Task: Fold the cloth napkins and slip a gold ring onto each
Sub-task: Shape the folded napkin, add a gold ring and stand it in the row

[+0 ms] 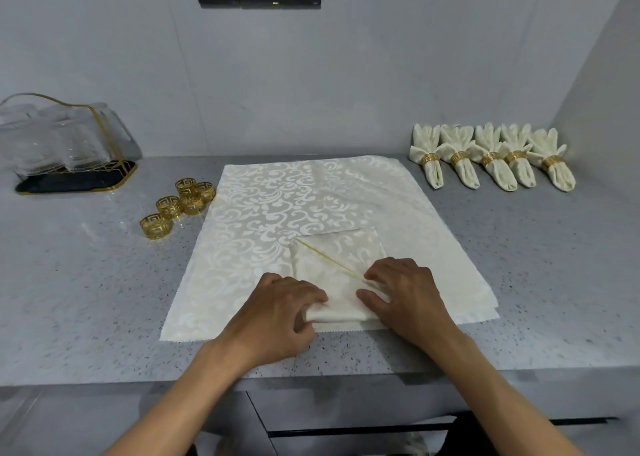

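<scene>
A small folded cream napkin (337,265) lies on a stack of flat cream damask napkins (277,206) on the grey counter. My left hand (280,311) grips the rolled near edge of the folded napkin with curled fingers. My right hand (405,292) lies on the napkin's right part, fingers bent and pressing the cloth. Several loose gold rings (176,206) sit left of the stack. Several finished napkins with gold rings (491,157) lie in a row at the back right.
A gold-wire rack with clear glasses (65,143) stands on a dark tray at the back left. The counter's front edge (311,377) runs just below my wrists. A side wall (602,91) closes the right end.
</scene>
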Motion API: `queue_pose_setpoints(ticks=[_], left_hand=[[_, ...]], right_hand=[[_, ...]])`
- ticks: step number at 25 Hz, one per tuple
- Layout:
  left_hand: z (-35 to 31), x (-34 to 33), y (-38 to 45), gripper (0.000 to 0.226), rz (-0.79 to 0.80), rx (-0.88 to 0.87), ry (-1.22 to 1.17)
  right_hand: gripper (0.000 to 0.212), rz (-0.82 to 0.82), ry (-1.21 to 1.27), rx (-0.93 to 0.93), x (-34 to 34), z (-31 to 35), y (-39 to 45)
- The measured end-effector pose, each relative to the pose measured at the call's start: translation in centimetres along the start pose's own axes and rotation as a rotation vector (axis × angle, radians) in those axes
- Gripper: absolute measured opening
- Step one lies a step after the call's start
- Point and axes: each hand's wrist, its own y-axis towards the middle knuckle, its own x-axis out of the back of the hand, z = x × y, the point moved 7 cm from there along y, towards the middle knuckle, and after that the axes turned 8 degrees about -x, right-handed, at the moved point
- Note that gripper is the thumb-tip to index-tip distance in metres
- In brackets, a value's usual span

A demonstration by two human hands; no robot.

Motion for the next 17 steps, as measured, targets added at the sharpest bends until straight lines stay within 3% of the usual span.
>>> queue_pose_setpoints(ticks=[3, 5, 8, 11, 13, 17], left_hand=[[0.6, 0.5, 0.7, 0.015, -0.077, 0.123, -0.107], [1.5, 0.5, 1.3, 0.005, -0.119, 0.218, -0.220], [2.9, 0.2, 1.9, 0.007, -0.191, 0.340, -0.296], [3.5, 0.0, 2.3, 0.020, -0.275, 0.384, -0.327], [3.1, -0.3, 2.7, 0.013, -0.289, 0.312, -0.240], [1.8, -0.5, 3.1, 0.006, -0.282, 0.176, 0.192]], right_hand=[[0.027, -0.151, -0.028, 0.106, 1.4, 0.7, -1.5], [0.027, -0.142, 0.009, 0.156, 1.5, 0.8, -2.5], [0.025, -0.088, 0.061, 0.091, 1.2, 0.0, -2.4], [0.009, -0.117, 0.099, 0.048, 1.3, -0.1, -1.9], [0.008, -0.125, 0.091, 0.064, 1.2, 0.1, -1.6], [0.023, -0.154, -0.116, 0.181, 1.0, 0.5, -2.5]])
